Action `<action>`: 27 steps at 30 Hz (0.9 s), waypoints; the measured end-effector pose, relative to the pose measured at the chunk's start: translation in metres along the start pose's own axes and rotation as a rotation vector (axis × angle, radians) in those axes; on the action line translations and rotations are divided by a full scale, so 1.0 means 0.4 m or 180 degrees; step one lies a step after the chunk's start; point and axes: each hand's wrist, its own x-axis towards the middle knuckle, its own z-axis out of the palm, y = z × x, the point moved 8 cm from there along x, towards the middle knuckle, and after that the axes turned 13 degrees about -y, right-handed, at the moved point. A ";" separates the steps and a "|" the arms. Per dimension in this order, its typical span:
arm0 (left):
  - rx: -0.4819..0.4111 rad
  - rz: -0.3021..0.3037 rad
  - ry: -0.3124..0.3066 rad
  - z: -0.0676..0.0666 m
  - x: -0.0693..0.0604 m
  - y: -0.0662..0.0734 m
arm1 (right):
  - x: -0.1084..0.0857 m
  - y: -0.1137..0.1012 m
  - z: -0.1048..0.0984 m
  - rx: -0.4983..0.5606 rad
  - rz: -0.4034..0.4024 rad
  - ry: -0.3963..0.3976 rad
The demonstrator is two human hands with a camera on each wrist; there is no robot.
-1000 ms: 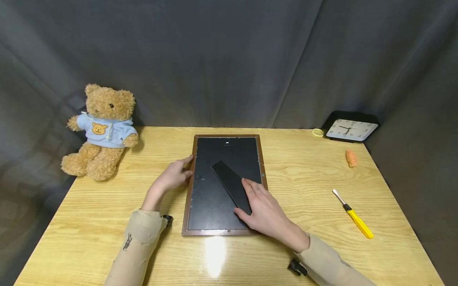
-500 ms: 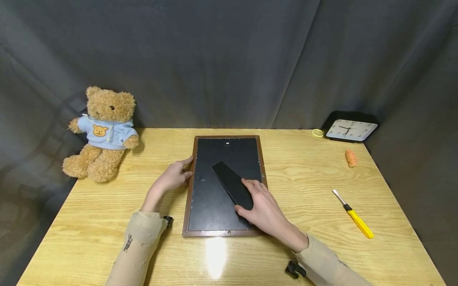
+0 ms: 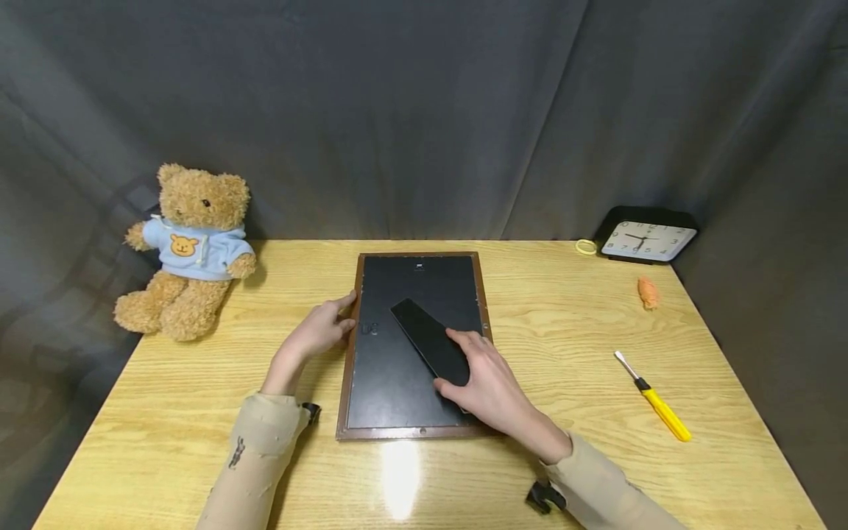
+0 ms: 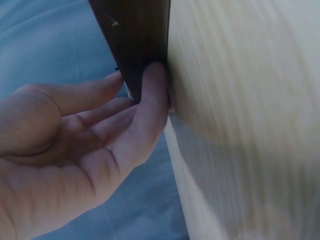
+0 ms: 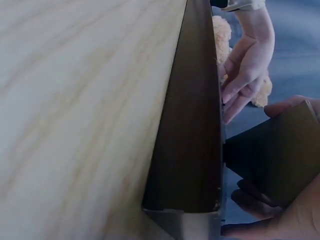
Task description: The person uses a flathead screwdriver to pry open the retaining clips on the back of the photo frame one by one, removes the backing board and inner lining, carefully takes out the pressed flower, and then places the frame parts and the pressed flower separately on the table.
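A brown-edged picture frame [image 3: 414, 390] lies back side up on the table. Its black easel stand [image 3: 427, 340] slants across the black backing, its lower end raised off the frame in the right wrist view. My right hand [image 3: 493, 386] grips this stand, thumb on one edge and fingers on the other. At the left border of the frame is my left hand [image 3: 316, 326]. Its thumb and fingers [image 4: 152, 95] hold the wooden edge, as the left wrist view shows; part of the fingertips is hidden there.
A teddy bear [image 3: 199, 250] in a blue hoodie sits at the back left. To the right lie a yellow-handled screwdriver [image 3: 662, 408] and a small orange object [image 3: 648, 293]. A black clock [image 3: 645, 237] and a yellow ring [image 3: 586, 246] are at the back right, before a dark curtain [image 3: 424, 118].
Both hands keep their hold on the frame and the stand. The right hand has shifted only slightly, and the head view has tilted a little.
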 end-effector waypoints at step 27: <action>0.0122 0.0125 0.0065 0.001 0.003 0.009 | -0.014 -0.008 -0.018 0.0202 0.0108 -0.0035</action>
